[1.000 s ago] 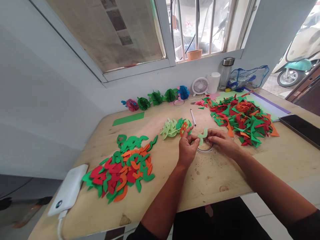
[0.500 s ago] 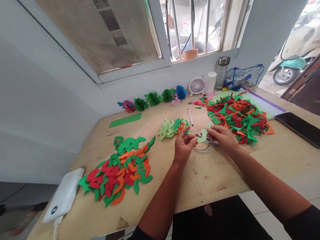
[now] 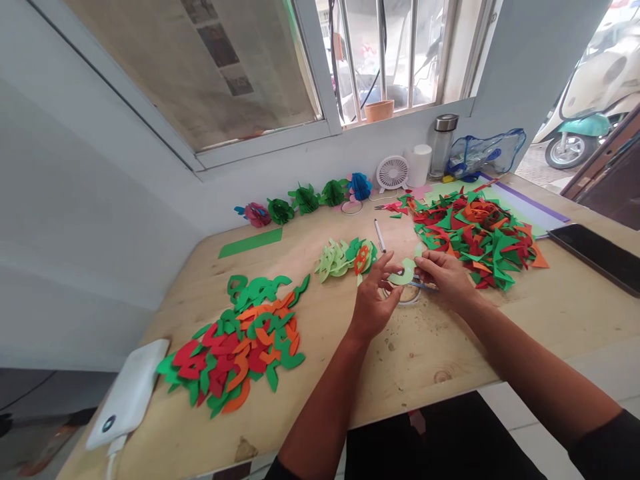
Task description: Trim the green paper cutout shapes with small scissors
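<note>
Across the broad wooden table (image 3: 400, 373), the largest thing before you is the heap of red, green and orange paper scraps (image 3: 480, 233), just beyond your right hand (image 3: 446, 275). To your left spreads the pile of curved cut-outs (image 3: 220, 343), well apart from your left hand (image 3: 374, 303). A white power bank (image 3: 130, 390) lies near the left edge, and a dark phone (image 3: 595, 260) lies at the far right. Your right thumb and fingers pinch the raised end of a pale green paper piece; your left thumb and forefinger stand apart around its lower end, and you cannot tell whether either touches it. Beyond your left hand sit pale green cut-outs (image 3: 334, 260); a white ring (image 3: 411, 303) lies under the work, partly hidden by your fingers, and a pen (image 3: 380, 235) points towards you. The pale green piece (image 3: 407, 271) is between your hands, above the ring, its long axis slanting from lower left to upper right, its curled end towards your left hand. Compared with half a second ago, it keeps nearly that slant, while your left fingers have shifted right, uncovering more of the small orange cut-out (image 3: 362, 260).
</note>
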The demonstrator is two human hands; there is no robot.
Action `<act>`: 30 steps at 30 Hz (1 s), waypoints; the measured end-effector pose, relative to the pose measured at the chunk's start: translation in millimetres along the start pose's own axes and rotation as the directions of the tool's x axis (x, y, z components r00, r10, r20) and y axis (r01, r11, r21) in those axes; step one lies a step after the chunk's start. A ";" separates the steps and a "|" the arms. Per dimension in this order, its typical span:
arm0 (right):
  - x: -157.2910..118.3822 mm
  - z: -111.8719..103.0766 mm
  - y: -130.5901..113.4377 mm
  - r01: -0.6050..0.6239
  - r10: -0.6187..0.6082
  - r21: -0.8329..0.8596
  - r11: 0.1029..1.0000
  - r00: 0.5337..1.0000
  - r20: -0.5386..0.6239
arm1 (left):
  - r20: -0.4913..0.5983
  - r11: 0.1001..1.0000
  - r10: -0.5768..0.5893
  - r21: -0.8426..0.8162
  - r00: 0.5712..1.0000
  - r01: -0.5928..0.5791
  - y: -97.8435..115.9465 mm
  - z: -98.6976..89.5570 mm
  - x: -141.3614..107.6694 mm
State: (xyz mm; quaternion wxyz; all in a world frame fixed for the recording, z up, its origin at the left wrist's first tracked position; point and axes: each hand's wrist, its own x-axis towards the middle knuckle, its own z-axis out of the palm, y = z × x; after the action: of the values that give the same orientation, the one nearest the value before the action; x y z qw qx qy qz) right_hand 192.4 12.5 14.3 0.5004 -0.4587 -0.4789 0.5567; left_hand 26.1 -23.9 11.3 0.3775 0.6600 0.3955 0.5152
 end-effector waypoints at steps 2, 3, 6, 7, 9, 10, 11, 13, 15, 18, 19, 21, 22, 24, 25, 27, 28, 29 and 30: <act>-0.3 0.1 -0.8 0.003 -0.003 -0.011 1.000 1.000 0.002 | 0.009 1.000 0.000 0.017 1.000 0.000 2.7 0.2 -0.6; -0.5 0.2 -1.3 0.006 -0.006 -0.023 1.000 1.000 0.004 | 0.009 1.000 -0.003 0.020 1.000 0.003 3.5 0.4 -0.8; -0.9 0.9 -2.6 0.008 -0.007 -0.054 0.998 1.000 0.018 | -0.013 1.000 -0.027 -0.009 1.000 0.027 2.5 0.8 -0.9; -1.0 1.3 -3.0 0.008 -0.006 -0.060 0.998 1.000 0.028 | -0.024 0.998 -0.044 -0.036 0.999 0.043 1.2 0.9 -0.7; -1.4 2.0 -4.0 0.010 -0.006 -0.061 0.998 0.998 0.057 | -0.047 0.988 -0.092 -0.132 0.995 0.085 -2.0 1.0 0.1; -1.7 2.4 -4.6 0.011 -0.006 -0.060 0.998 0.997 0.073 | -0.056 0.975 -0.123 -0.195 0.991 0.110 -3.6 1.0 0.7; -2.2 2.8 -5.3 0.012 -0.006 -0.060 0.998 0.996 0.088 | -0.064 0.956 -0.158 -0.260 0.985 0.137 -4.8 1.0 1.4; -3.4 3.7 -6.7 0.015 -0.008 -0.063 0.998 0.994 0.111 | -0.078 0.912 -0.230 -0.366 0.970 0.187 -6.4 0.9 3.0; -4.8 4.7 -8.2 0.020 -0.011 -0.071 0.997 0.992 0.124 | -0.091 0.879 -0.287 -0.421 0.953 0.224 -6.8 0.9 4.4; -7.0 6.4 -10.2 0.028 -0.016 -0.083 0.996 0.989 0.144 | -0.106 0.855 -0.324 -0.457 0.940 0.244 -5.7 1.1 5.5; -7.6 6.9 -10.8 0.030 -0.016 -0.089 0.996 0.989 0.150 | -0.107 0.851 -0.330 -0.464 0.938 0.247 -5.0 1.1 5.6; -8.3 7.8 -11.6 0.034 -0.018 -0.102 0.994 0.988 0.156 | -0.106 0.847 -0.340 -0.467 0.935 0.255 -3.1 1.1 5.4; -8.5 8.1 -11.9 0.035 -0.018 -0.107 0.994 0.987 0.157 | -0.101 0.847 -0.344 -0.462 0.934 0.262 -2.3 1.0 5.1; -8.4 8.4 -12.3 0.034 -0.016 -0.112 0.993 0.988 0.157 | -0.089 0.858 -0.335 -0.440 0.938 0.265 -1.5 1.0 4.5; -8.3 8.5 -12.4 0.033 -0.015 -0.112 0.993 0.988 0.157 | -0.080 0.869 -0.320 -0.422 0.944 0.259 -1.8 1.1 4.1; -7.9 8.4 -12.5 0.030 -0.012 -0.113 0.993 0.988 0.156 | -0.071 0.899 -0.273 -0.373 0.959 0.228 -3.4 1.5 3.1; -7.6 8.2 -12.5 0.028 -0.010 -0.116 0.993 0.988 0.157 | -0.071 0.917 -0.247 -0.340 0.966 0.209 -4.4 1.8 2.6; -7.5 7.9 -12.4 0.028 -0.008 -0.122 0.992 0.987 0.160 | -0.073 0.934 -0.223 -0.300 0.972 0.192 -5.3 2.1 2.1; -7.3 7.7 -12.2 0.031 -0.009 -0.132 0.991 0.987 0.162 | -0.073 0.951 -0.201 -0.254 0.977 0.176 -5.7 2.3 1.5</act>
State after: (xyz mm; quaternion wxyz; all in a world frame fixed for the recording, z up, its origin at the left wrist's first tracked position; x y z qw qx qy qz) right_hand 186.8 5.1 27.6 0.4336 -0.4398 -0.5588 0.5535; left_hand 27.8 -20.4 6.3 0.4839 0.5412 0.4079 0.5537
